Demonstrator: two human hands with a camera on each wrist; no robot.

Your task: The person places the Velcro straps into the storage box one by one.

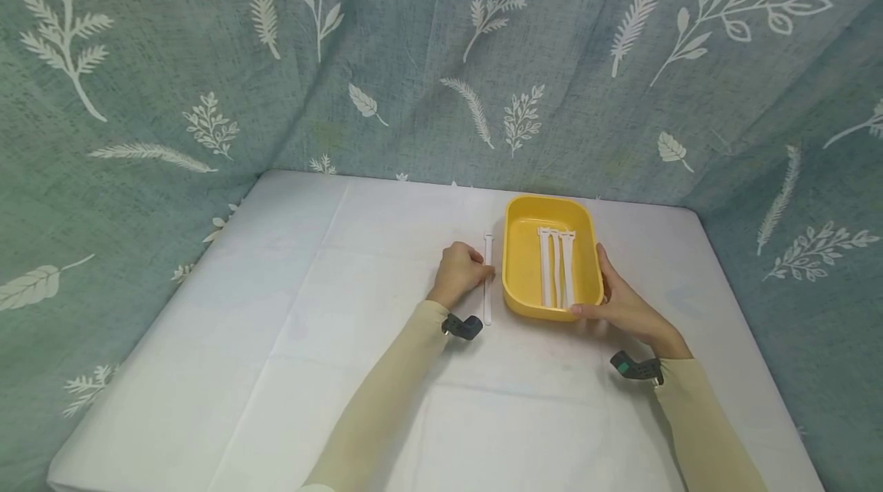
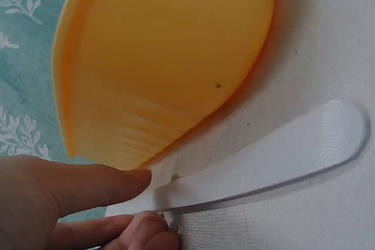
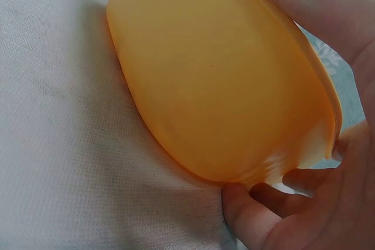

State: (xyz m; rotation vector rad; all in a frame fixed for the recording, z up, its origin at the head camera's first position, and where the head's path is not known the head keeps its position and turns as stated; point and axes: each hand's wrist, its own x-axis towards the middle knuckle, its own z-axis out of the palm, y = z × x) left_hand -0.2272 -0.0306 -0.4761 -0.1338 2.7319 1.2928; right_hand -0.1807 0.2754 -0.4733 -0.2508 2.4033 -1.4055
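Note:
A yellow rectangular tray (image 1: pixel 522 247) stands on the white-covered table, with several white cable straps (image 1: pixel 568 266) lying lengthwise inside. My right hand (image 1: pixel 631 309) grips its near right corner, thumb at the rim and the other fingers along the outer side wall. Left of the tray, one more white strap (image 1: pixel 487 306) lies lengthwise, its slotted head pointing away from me. My left hand (image 1: pixel 461 273) pinches it around the middle between thumb and fingers. In the left wrist view, the strap's rounded end (image 2: pixel 340 127) extends across the cloth beside the tray's wall.
White cloth (image 1: pixel 331 369) covers the table. Behind it and along both sides hangs a blue-green curtain (image 1: pixel 414 93) with white leaf patterns. A small dark camera is strapped to each wrist, over the sleeves.

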